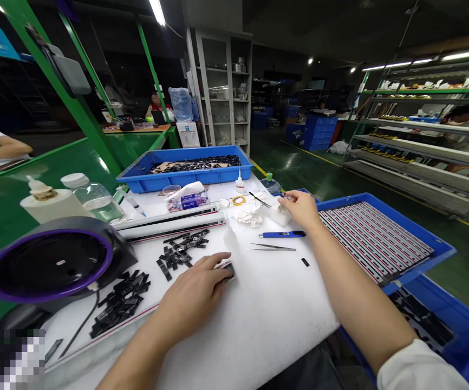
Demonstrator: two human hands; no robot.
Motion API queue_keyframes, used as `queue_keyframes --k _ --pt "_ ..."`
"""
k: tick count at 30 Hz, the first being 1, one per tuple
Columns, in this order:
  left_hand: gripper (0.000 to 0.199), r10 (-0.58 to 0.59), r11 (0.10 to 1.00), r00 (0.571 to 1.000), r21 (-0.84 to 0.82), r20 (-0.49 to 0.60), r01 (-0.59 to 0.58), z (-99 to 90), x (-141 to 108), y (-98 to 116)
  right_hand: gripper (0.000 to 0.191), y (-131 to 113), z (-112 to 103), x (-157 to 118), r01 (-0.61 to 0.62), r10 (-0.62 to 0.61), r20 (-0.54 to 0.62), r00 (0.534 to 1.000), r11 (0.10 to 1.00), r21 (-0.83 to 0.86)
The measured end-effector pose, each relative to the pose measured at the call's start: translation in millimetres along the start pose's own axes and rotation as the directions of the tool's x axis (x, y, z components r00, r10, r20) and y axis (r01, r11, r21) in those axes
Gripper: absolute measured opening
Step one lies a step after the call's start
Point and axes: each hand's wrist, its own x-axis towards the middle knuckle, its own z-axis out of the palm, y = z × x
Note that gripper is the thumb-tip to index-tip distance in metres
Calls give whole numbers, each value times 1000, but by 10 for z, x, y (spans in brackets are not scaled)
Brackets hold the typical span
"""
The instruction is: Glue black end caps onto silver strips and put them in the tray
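Note:
My left hand (200, 284) rests on the white tabletop (271, 303), thumb and fingers closed on a small dark rectangular piece (229, 269). Farther off, my right hand (301, 207) is pinched at the edge of a small whitish container (277, 213); whatever lies between those fingertips is too small to make out. Crumpled white tissue (249, 216) sits left of that container. Nearer lie a blue utility knife (282, 234), metal tweezers (273, 247) and a single black piece (305, 262). Loose black pieces (123, 300) are heaped left of my left hand.
A dark round device with a purple rim (47, 260) stands at the left. Behind the table's items is a blue tray (183, 176) of black parts. At the right, another blue tray (441, 252) holds striped strips. A small bottle (240, 185) stands upright at the back.

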Motion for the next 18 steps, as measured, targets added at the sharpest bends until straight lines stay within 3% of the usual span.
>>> queue_keyframes --k 4,15,18 --pt "36 5 1000 1000 -26 16 -5 -22 32 -31 51 -23 -8 -53 20 -18 -39 999 998 57" --pt "38 6 999 1000 -38 10 -6 6 46 -77 30 -83 -49 -145 66 -56 -80 995 990 127" --pt "38 17 999 1000 -44 12 -16 5 44 -74 31 -105 -136 -125 49 -21 -159 987 984 174"
